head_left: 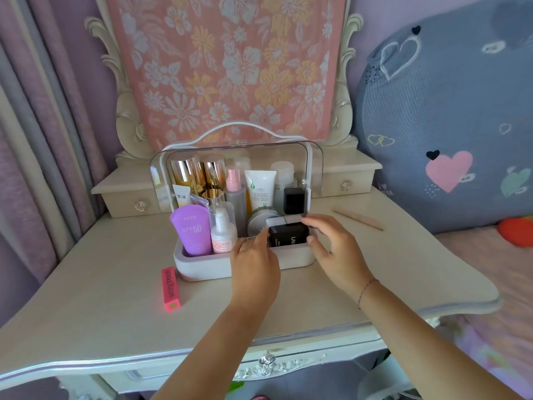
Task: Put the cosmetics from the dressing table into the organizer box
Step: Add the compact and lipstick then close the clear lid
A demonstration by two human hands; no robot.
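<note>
A white organizer box [207,268] with a clear lifted lid stands in the middle of the dressing table [115,290]. It holds several cosmetics: gold-capped bottles [199,171], a purple SPF50 tube [191,232], a pump bottle [222,233], a pink spray bottle [234,194], a white aloe tube [260,187], a round tin [259,222] and a black box [294,200]. Over the box's front right part, my left hand [253,261] and my right hand [331,243] hold a small black box [288,234] between their fingertips.
A pink stick-shaped carton [171,288] lies on the table left of the organizer. A thin wooden stick [358,220] lies at the right. Small drawers [135,202] stand behind. A bed with a blue pillow [450,125] is at the right.
</note>
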